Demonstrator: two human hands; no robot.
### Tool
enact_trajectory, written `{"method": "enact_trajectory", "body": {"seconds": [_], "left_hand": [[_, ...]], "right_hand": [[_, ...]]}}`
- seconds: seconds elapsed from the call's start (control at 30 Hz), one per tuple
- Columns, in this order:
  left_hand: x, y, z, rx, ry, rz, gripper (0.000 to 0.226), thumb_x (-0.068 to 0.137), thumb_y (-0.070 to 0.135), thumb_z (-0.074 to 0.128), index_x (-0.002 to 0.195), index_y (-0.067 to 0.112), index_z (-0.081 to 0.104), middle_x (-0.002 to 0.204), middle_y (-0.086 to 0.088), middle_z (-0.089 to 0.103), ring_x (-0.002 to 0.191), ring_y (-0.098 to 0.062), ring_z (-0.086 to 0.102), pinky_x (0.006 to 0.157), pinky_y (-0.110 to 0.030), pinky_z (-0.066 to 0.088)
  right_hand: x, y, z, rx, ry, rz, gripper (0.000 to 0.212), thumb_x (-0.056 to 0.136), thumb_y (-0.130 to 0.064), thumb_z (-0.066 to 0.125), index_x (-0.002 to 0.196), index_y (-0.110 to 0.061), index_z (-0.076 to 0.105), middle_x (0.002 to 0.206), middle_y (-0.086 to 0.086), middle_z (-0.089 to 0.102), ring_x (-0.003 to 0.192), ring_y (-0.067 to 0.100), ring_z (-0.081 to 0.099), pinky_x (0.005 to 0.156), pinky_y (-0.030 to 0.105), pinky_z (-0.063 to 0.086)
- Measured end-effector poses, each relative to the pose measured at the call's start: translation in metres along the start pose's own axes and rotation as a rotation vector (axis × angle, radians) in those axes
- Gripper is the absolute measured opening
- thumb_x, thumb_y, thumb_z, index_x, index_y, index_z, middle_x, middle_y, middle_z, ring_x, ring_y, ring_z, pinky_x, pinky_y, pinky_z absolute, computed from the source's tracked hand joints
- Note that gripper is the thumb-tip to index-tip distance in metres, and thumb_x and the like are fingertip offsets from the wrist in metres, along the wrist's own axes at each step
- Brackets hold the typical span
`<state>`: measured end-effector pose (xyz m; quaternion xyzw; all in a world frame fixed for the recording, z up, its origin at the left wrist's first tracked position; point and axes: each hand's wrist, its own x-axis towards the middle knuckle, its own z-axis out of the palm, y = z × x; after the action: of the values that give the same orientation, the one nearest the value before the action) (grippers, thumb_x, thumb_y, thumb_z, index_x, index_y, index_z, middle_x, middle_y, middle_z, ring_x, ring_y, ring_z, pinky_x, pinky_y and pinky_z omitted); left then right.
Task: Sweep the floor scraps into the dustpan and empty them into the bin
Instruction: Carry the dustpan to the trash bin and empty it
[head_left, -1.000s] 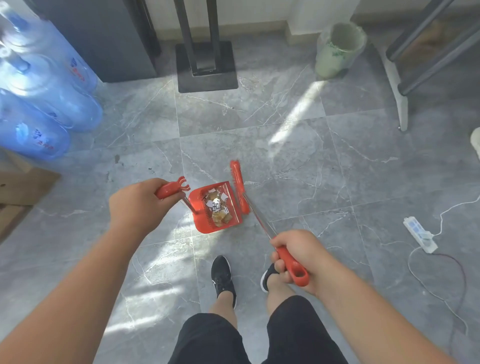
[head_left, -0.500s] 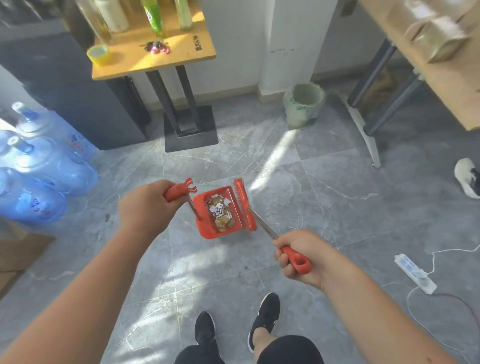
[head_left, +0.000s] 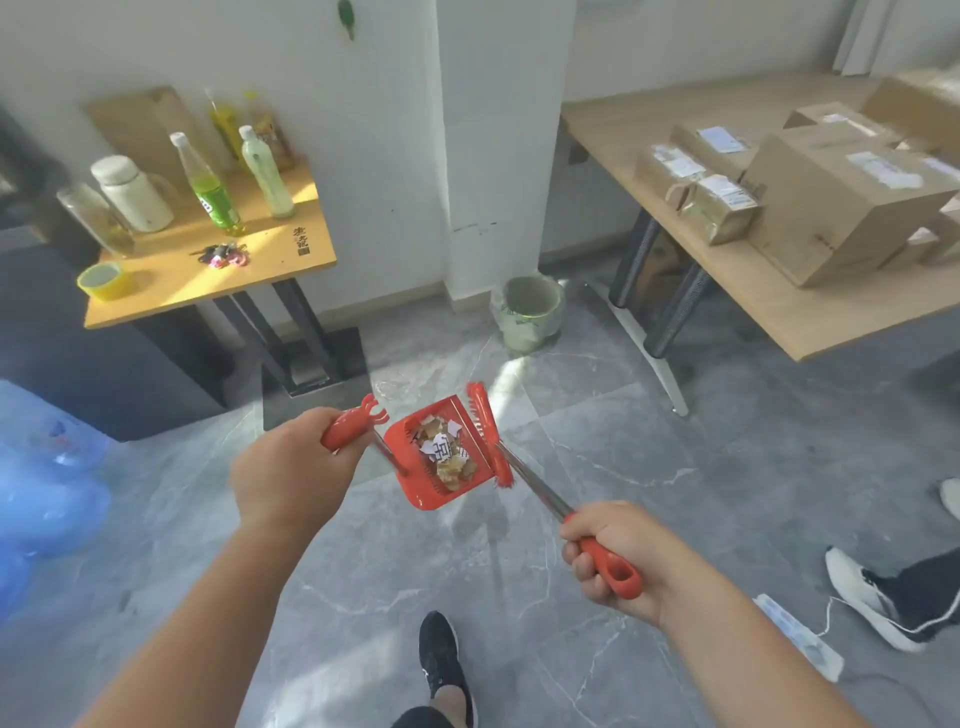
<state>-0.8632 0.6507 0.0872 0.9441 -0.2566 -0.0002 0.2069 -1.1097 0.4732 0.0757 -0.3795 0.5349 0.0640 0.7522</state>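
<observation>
My left hand (head_left: 291, 473) grips the red handle of a red dustpan (head_left: 415, 493), which hangs above the grey floor with paper and brown scraps (head_left: 447, 452) lying in it. My right hand (head_left: 610, 553) grips the red handle of a small broom (head_left: 491, 434); its red brush head rests against the dustpan's right edge, with a metal shaft running back to my hand. A pale green bin (head_left: 530, 312) lined with a bag stands on the floor by the white pillar, beyond the dustpan.
A small wooden table (head_left: 291, 260) with bottles stands at left, a long table (head_left: 779, 312) with cardboard boxes at right. Blue water jugs (head_left: 47, 493) lie far left. A power strip (head_left: 800, 642) and another person's shoe (head_left: 862, 597) are on the floor at right.
The dustpan and broom have risen off the floor together. My view has tilted up, bringing the tables and the bin into fuller view, and my feet have stepped forward.
</observation>
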Motion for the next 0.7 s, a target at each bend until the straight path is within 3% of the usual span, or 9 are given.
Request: {"method": "enact_trajectory", "body": {"seconds": [0.27, 0.7], "left_hand": [[0.118, 0.064, 0.029, -0.058, -0.012, 0.064, 0.024, 0.086, 0.061, 0.062, 0.081, 0.038, 0.069, 0.057, 0.011, 0.061, 0.056, -0.012, 0.056, 0.052, -0.026, 0.040], [0.295, 0.145, 0.024, -0.081, 0.036, 0.127, 0.023, 0.086, 0.058, 0.064, 0.084, 0.037, 0.070, 0.056, 0.016, 0.051, 0.052, -0.014, 0.044, 0.053, -0.027, 0.028]], "right_hand": [[0.043, -0.110, -0.018, 0.060, 0.078, -0.057, 0.011, 0.089, 0.002, 0.052, 0.089, -0.008, 0.049, 0.061, 0.010, 0.050, 0.040, 0.011, 0.046, 0.037, 0.014, 0.028], [0.093, -0.263, -0.028, 0.104, 0.126, -0.170, 0.013, 0.088, 0.002, 0.053, 0.079, -0.008, 0.051, 0.061, 0.010, 0.052, 0.040, 0.012, 0.047, 0.039, 0.016, 0.028]]}}
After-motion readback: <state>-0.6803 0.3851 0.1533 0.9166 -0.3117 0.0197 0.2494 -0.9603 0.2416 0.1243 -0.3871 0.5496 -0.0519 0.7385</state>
